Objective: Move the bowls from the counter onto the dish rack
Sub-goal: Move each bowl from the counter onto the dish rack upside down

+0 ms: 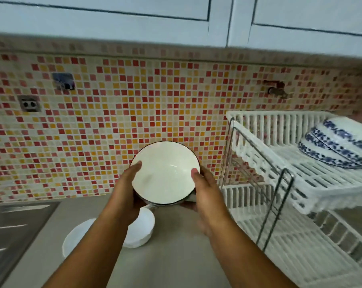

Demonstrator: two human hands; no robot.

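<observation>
two bare forearms reaching forward over a grey counter [176, 256]. on the counter below the raised bowl, partly hidden under the left forearm: two white bowls, a shallow one [76, 238] nearer and to the left, a deeper one [143, 227] just beside it. edge of a steel sink [13, 225] further left of these. held up above the counter, left of the dish rack and apart from it: a white bowl with a dark rim [165, 173], tilted so the inside faces the camera. left hand [127, 188] clasped on the bowl's left edge, thumb over the rim; right hand [203, 190] clasped on its right edge, thumb likewise on the rim, fingers underneath. right of the bowl: a white two-tier dish rack [279, 169] on a metal frame. on the rack's upper tier, at its far right end: three blue-patterned bowls [338, 146], leaning in a row against one another. behind the bowl: a wall of red, orange and cream mosaic tile [113, 111], with a socket [29, 103] at far left and a small tap [276, 89] above the rack. pale cabinet doors [134, 17] overhead.
</observation>
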